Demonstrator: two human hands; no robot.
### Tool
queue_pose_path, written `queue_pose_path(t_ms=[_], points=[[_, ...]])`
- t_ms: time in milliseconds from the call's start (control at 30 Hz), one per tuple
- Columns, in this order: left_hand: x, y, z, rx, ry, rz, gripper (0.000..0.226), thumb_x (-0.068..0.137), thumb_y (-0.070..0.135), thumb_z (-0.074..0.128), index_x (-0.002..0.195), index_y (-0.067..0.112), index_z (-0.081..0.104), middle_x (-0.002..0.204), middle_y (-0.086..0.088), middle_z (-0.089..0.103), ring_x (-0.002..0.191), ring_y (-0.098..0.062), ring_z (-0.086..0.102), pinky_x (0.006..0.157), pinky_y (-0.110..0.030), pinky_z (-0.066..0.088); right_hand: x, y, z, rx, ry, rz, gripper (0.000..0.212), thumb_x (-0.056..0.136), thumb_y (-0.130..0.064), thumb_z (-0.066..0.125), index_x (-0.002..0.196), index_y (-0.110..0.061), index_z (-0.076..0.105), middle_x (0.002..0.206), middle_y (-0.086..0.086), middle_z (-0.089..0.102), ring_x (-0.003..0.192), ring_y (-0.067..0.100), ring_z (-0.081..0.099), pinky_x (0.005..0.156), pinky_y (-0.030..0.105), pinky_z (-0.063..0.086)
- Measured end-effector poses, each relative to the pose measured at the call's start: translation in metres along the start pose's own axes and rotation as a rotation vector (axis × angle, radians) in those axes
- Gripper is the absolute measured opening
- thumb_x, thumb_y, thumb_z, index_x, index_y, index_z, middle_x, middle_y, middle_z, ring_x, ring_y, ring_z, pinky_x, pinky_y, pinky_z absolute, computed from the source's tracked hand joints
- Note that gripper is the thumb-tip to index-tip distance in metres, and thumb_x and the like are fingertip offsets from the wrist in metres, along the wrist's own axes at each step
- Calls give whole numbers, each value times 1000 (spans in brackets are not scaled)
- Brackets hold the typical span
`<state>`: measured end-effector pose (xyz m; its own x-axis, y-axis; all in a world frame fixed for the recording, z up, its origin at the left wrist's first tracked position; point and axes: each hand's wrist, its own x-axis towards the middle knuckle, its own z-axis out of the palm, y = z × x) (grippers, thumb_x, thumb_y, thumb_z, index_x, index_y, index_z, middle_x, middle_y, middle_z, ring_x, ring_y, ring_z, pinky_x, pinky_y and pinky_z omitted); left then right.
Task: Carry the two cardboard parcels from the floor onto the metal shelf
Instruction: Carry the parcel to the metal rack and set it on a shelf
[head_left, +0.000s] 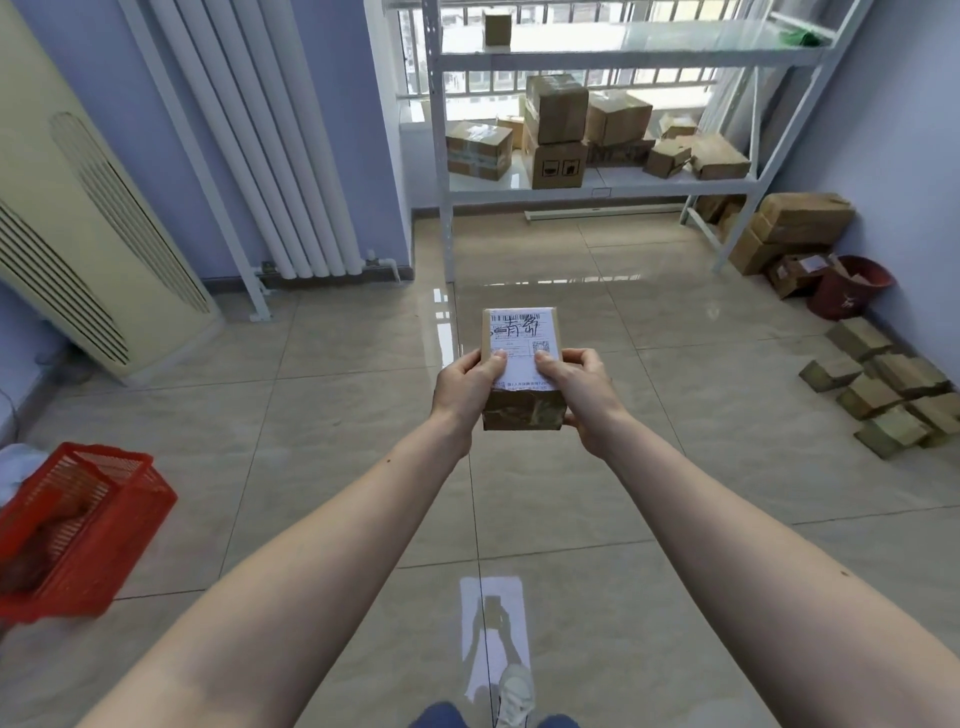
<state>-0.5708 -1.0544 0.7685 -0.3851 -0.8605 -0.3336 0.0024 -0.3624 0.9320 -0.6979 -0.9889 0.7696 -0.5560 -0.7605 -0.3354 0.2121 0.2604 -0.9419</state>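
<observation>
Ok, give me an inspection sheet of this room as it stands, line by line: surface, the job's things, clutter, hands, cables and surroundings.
Surface: glossy tiled floor, reflecting light.
Job's things: one cardboard parcel with a white label, held in the air; metal shelf ahead already carries several boxes.
Clutter: red basket at the left; small boxes on the floor at the right; red bucket and stacked cartons beside the shelf.
Hands: left hand and right hand grip the parcel's sides, thumbs on the label.
Cables: nothing seen.
Surroundings: white radiator, standing air conditioner, barred window behind the shelf.
</observation>
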Motion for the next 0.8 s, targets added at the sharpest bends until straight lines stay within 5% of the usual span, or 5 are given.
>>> queue_pose_path(t_ms=[267,533,800], points=[[109,36,15,4,15,1,12,92,24,62,98,24,73,106,-6,77,94,-23,72,90,-38,59,109,-40,15,-8,-16,12,47,88,-32,70,124,-11,47,121,9,68,93,20,69,71,37,57],[234,85,18,5,-7,18,17,94,24,62,107,21,72,108,-7,76,93,-22,72,82,-33,59,228,-87,48,12,-23,-2,49,90,-30,69,128,-9,45,119,8,67,85,16,68,65,33,55],[350,134,23,31,-56,6,17,94,25,62,107,21,71,108,-7,76,93,-22,73,79,-31,59,335,-130,74,21,13,-6,49,90,-30,69,127,-9,46,119,10,67,91,22,70,75,41,57]])
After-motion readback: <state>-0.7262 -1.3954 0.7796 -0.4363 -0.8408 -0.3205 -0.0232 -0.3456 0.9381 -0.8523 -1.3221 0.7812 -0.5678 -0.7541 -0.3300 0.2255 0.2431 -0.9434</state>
